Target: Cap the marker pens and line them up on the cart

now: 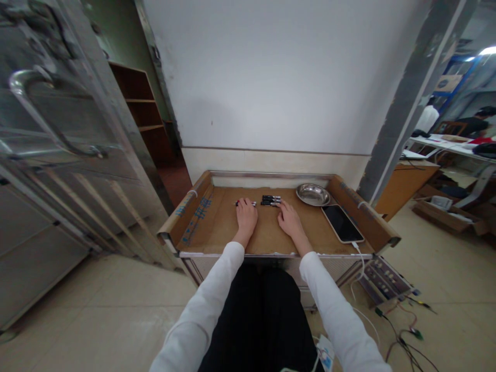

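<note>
So the left hand (247, 214) is palm down with its fingers bent over some pen-like items (253, 203). A reddish bit pokes out on one side and a dark-and-light end on the other. Can't tell if it's actually gripping them or just resting on top, since the fingers hide most of it.

The right hand (289, 217) is half curled, fingertips right at the right-hand ends of a small stack of black pens (270, 198) lying sideways between the two hands. Can't tell if it's pinching one or only touching.

All of that's on a cardboard-lined desk (217, 230) with raised sides and blue marks (197, 217) on the left. Right of the pens there's a shiny metal bowl (313, 194), and just in front of it a dark-screened phone (343, 223) lies at an angle with a white cable (363, 264) plugged in. Behind everything is a pale wall (279, 77), with a metal door (85, 119) off left.
</note>
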`<state>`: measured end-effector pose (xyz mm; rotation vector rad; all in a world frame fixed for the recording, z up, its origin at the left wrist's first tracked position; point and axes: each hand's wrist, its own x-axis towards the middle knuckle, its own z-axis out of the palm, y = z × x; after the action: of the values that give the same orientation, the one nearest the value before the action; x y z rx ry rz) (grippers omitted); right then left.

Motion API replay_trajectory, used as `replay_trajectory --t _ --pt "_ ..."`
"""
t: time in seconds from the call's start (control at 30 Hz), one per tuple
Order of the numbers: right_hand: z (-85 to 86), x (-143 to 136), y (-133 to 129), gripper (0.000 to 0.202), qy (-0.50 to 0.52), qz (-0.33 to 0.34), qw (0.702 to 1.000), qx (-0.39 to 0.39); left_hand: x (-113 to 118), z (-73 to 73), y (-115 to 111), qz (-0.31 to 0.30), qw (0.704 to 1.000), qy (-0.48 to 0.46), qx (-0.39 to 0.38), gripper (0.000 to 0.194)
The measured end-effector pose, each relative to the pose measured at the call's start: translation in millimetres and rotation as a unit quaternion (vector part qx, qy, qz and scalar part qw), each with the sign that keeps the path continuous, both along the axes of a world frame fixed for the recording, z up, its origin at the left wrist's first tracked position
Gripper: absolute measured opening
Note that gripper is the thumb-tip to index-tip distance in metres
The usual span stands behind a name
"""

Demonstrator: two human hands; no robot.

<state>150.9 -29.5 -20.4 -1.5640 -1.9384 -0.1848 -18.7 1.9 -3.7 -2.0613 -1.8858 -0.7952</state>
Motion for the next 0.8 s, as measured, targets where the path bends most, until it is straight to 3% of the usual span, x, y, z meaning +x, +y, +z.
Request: replay_trajectory --t 0.2,0.53,0.67,0.8 --pt "0.7 0.7 -1.5 0.045 -0.011 -0.013 1.0 0.0 0.2 1.3 0.6 -0.031 0.999 -0.035 -0.023 0.016" --pt "4.0 -1.0 -3.9 0.045 -0.025 -0.044 0.998 -0.033 0.1 0.9 1.2 -0.041 0.999 -0.001 -0.008 0.014" --pt "4.9 -2.0 -4.7 0.04 -0.027 -0.058 0.997 -0.052 0.8 1.4 2.4 -0.087 0.996 0.006 -0.004 0.016" --pt "4.9 -2.3 -4.4 0.037 -0.028 -0.063 0.996 -0.063 0.7 -1.0 6.2 -0.178 0.984 -0.002 0.002 0.02"
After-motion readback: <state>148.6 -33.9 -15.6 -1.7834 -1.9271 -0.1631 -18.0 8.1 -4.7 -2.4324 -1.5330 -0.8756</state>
